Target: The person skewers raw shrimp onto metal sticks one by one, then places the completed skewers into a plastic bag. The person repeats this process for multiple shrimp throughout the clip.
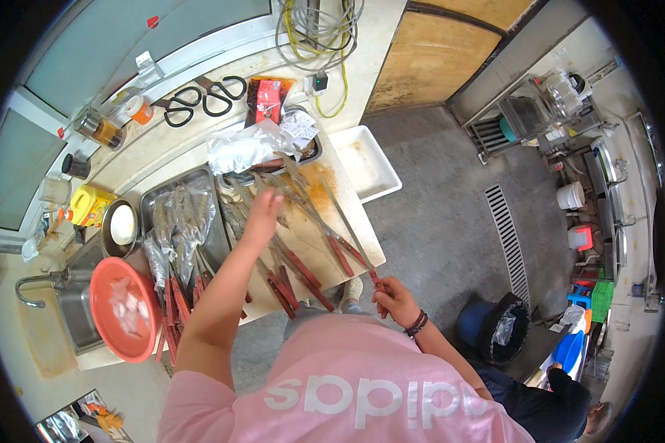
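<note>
My right hand (396, 302) grips the red wooden handle of a long metal skewer (346, 221), whose blade points up and left over the counter's edge. Over the counter, my left hand (265, 213) reaches among raw prawns (293, 171); its fingertips are partly hidden, so whether it pinches one cannot be told. Several skewers with red handles (305, 271) lie below and beside it, some threaded with prawns. To the left, a steel tray (221, 243) holds skewered prawns wrapped in clear plastic (185, 216), their handles sticking out towards me.
A pink basin (97, 326) with pale pieces in water stands by the sink (77, 326). Black-handled scissors (217, 102) lie on the ledge behind. A white bin (390, 183) sits beyond the counter's right edge. Another person (559, 404) in dark clothing is at lower right, near a lined bin (476, 326).
</note>
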`<state>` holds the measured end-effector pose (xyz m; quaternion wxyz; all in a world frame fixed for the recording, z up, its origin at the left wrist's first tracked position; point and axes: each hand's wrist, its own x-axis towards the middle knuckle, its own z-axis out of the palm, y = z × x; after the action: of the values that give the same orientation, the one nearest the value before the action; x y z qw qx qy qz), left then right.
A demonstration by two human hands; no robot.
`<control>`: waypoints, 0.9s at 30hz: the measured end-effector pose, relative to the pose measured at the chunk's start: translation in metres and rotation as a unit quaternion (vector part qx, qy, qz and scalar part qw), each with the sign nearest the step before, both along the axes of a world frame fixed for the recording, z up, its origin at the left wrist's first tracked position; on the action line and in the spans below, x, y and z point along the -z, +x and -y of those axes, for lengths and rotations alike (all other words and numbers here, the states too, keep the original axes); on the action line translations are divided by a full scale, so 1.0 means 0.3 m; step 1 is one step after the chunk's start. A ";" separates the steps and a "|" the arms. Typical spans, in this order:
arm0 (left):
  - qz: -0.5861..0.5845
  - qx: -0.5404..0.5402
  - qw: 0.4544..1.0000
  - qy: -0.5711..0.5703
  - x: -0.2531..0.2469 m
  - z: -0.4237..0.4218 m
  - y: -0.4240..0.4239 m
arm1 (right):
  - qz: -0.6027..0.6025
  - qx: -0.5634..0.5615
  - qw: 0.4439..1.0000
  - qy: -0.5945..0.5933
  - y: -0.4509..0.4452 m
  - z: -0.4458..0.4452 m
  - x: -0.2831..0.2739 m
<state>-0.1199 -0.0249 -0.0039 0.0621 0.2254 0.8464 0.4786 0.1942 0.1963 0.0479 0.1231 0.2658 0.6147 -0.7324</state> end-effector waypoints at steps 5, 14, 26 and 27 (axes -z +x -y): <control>0.412 -0.200 0.716 0.527 -0.082 0.078 0.028 | -0.016 -0.086 0.996 0.033 -0.024 0.022 -0.095; 0.440 -0.291 0.604 0.598 -0.010 0.109 0.073 | -0.094 -0.239 0.931 0.261 -0.050 0.052 -0.288; 0.407 -0.316 0.635 0.575 -0.041 0.130 0.039 | -0.149 -0.262 0.869 0.393 -0.058 0.088 -0.356; 0.405 -0.317 0.637 0.574 -0.053 0.128 0.037 | -0.149 -0.263 0.869 0.392 -0.062 0.090 -0.362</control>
<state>-0.1087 -0.0634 0.0120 0.1016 -0.2829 0.3102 0.9019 0.1757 0.1692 0.1565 0.1042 0.0085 0.9094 -0.4026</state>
